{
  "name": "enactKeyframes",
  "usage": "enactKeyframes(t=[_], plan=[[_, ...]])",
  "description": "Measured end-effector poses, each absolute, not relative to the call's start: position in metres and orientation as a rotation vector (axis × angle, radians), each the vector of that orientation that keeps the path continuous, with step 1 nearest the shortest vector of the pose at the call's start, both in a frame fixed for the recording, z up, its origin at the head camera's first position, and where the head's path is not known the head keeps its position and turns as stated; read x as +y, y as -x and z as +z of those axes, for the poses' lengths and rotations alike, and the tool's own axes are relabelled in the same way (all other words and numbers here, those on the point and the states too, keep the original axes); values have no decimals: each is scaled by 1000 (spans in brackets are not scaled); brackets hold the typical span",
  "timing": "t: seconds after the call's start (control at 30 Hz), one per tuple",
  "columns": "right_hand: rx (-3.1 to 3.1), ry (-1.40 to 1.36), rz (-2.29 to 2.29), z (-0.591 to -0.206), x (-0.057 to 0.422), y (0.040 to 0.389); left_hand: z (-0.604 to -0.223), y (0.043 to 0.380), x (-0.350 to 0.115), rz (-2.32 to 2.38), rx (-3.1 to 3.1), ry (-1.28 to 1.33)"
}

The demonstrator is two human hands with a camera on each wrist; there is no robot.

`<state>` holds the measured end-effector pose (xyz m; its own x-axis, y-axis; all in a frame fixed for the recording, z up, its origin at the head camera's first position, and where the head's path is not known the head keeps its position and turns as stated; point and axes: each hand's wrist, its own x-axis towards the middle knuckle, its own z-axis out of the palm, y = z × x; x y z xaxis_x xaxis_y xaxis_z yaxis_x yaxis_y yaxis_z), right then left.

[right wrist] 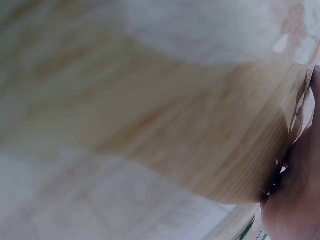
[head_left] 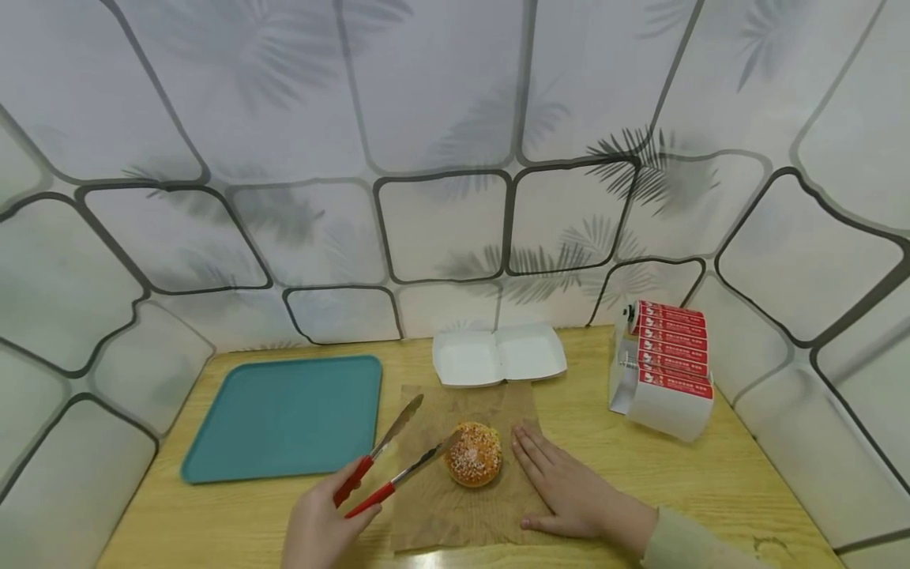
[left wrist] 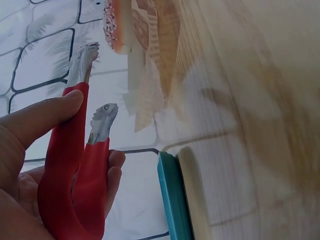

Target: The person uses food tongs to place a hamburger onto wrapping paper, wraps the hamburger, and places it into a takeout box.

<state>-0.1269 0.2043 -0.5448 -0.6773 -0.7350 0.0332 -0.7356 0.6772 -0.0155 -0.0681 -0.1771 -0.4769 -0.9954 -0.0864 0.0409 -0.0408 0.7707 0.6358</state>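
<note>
A round bun (head_left: 474, 456) topped with pale and dark specks sits on a sheet of brown paper (head_left: 441, 525). My left hand (head_left: 323, 518) holds red-handled metal tongs (head_left: 370, 506), thumb on one handle and fingers on the other, as the left wrist view also shows. The tongs' arms stand apart; one tip reaches the bun's left side, the other is over the paper's left edge. Flat on the right part of the paper rests my right hand (head_left: 569, 490), fingers extended. In the right wrist view only part of that hand (right wrist: 295, 195) shows, at the right edge.
An open white box (head_left: 465, 359) stands behind the paper, by the wall. To the left lies a teal tray (head_left: 298, 419). A white holder with several red-and-white rolls (head_left: 671, 363) is at the right. Patterned walls (head_left: 441, 229) border the wooden table (head_left: 711, 490).
</note>
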Motion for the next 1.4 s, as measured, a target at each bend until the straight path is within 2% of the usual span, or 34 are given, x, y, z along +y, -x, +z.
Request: enactKeyframes(t=[1.4], plan=[[-2878, -1262, 35, -543, 204, 127, -499, 115, -245, -966, -2673, -358]])
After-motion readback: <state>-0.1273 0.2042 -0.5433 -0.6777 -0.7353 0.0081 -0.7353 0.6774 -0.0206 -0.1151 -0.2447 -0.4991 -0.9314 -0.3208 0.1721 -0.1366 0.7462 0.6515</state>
